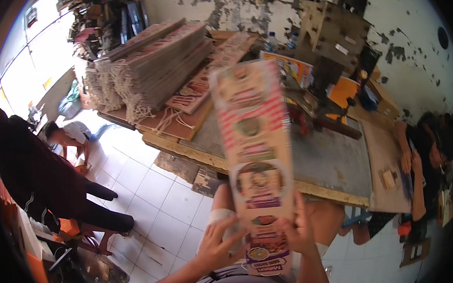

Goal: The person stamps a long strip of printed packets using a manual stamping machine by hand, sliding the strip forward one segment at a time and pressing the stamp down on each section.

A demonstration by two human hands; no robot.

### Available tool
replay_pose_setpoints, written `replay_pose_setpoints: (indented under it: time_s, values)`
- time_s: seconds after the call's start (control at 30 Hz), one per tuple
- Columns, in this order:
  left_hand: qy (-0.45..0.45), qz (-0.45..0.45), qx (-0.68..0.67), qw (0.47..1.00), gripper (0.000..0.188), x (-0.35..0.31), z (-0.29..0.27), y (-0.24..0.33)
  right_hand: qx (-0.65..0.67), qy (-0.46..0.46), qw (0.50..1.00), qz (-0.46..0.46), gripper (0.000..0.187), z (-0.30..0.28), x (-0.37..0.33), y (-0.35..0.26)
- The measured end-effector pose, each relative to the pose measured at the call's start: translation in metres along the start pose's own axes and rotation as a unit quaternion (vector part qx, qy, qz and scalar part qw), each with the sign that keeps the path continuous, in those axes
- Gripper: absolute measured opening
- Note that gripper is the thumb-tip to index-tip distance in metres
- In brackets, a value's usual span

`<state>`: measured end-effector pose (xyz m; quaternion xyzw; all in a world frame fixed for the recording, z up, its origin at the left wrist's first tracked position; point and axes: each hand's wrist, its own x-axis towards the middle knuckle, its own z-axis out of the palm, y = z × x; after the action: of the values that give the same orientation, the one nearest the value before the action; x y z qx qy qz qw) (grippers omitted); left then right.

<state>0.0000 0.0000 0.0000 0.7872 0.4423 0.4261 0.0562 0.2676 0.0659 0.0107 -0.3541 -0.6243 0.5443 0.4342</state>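
A long, flat printed panel (257, 145) stands upright in front of me, slightly blurred. It is beige with food pictures, a pink check pattern and purple lettering at its lower end. My right hand (298, 229) grips its right edge near the bottom, thumb on the face. At the lower left edge is my left hand (222, 241), fingers spread; whether the fingertips touch the panel I cannot tell. Behind, on the worktable, a similar printed panel (195, 92) lies flat with white cords at its near end.
Tall stacks of flat panels (164, 68) with white cords fill the table's left side. The grey tabletop (330, 159) has a wooden front edge. Bottles, orange sheets (343, 92) and a metal machine (328, 31) stand behind. People are at the left and far right.
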Motion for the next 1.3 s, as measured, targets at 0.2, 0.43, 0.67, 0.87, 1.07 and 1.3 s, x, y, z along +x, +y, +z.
replay_pose_setpoints:
  time_s: [0.2, 0.43, 0.67, 0.87, 1.07, 1.3]
  values:
    - [-0.153, -0.061, -0.206, 0.965, 0.079, 0.029, 0.044, 0.04, -0.041, 0.272, 0.96, -0.051, 0.082, -0.034, -0.084, -0.041]
    - [-0.301, -0.171, -0.329, 0.878, 0.076, 0.026, 0.082, 0.07, -0.036, 0.341, 0.939, -0.002, 0.085, -0.066, -0.121, 0.009]
    - [-0.135, -0.082, -0.205, 0.966, 0.056, 0.073, 0.072, 0.008, 0.08, 0.243, 0.955, 0.149, 0.078, -0.067, -0.041, -0.014]
    - [-0.082, 0.014, -0.053, 0.995, 0.055, 0.141, 0.075, -0.059, 0.193, 0.184, 0.958, 0.11, 0.08, -0.043, -0.023, 0.005]
    - [-0.134, 0.079, 0.008, 0.988, 0.06, 0.164, 0.09, -0.082, 0.186, 0.164, 0.963, 0.107, 0.081, -0.034, -0.01, 0.005]
    - [-0.127, 0.073, 0.031, 0.989, 0.061, 0.155, 0.098, -0.08, 0.121, 0.149, 0.972, 0.135, 0.078, -0.04, -0.018, 0.001]
